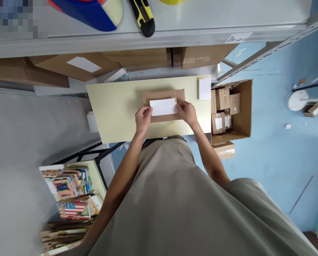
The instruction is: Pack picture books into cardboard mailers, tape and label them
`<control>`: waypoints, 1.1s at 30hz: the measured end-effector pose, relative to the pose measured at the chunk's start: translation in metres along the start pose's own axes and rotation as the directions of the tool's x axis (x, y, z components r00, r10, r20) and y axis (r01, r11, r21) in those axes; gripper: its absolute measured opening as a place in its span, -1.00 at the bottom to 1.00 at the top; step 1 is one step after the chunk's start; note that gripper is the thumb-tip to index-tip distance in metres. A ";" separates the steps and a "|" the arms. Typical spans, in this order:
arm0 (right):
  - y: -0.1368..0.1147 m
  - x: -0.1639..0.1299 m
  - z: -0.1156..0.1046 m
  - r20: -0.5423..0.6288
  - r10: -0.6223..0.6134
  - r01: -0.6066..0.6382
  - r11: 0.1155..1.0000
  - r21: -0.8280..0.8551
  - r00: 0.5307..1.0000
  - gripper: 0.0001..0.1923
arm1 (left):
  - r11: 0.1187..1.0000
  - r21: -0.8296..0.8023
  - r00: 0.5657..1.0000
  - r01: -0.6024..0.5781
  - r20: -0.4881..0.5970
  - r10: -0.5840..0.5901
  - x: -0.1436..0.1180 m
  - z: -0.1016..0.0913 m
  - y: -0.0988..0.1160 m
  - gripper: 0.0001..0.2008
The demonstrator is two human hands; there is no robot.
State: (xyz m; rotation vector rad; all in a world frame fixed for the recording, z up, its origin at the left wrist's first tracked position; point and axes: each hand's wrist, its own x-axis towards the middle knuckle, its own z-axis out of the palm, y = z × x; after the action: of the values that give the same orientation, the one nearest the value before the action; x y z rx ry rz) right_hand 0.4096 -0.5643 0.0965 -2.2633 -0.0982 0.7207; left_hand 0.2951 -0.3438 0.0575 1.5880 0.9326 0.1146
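Our left hand point(143, 118) and right hand point(187, 112) pinch the ends of a white label point(163, 106), holding it flat and square over the cardboard box point(164, 95) on the worktop point(116, 106).

White label point(163, 106) flat atop brown parcel point(164, 96), seemingly centred.

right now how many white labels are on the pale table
2. One white label lies on the flat cardboard parcel, held by the left hand and right hand. A white label stack sits at the table's far right corner.
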 end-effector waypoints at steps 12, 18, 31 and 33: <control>-0.013 0.007 0.013 0.002 0.163 -0.158 0.959 -0.237 0.987 -0.73 | 0.994 0.103 0.998 -0.031 -0.044 0.035 0.017 0.014 -0.015 -0.91; -0.021 0.005 0.013 -0.002 0.180 -0.173 0.942 -0.289 0.984 -0.72 | 0.987 0.155 0.998 -0.043 -0.030 0.048 0.018 0.014 -0.015 -0.91; -0.019 0.008 0.025 -0.083 0.184 -0.200 0.939 -0.278 0.979 -0.74 | 0.981 0.184 0.996 -0.067 -0.052 0.077 0.016 0.019 -0.018 -0.91; -0.019 0.008 0.025 -0.093 0.185 -0.205 0.938 -0.281 0.978 -0.76 | 0.982 0.178 0.996 -0.071 -0.049 0.080 0.014 0.020 -0.017 -0.90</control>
State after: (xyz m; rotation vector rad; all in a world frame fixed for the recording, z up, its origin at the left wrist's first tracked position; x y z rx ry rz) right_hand 0.4063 -0.5323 0.0914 -2.6017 0.0584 0.7758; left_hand 0.3072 -0.3515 0.0320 1.7921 0.9465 0.1331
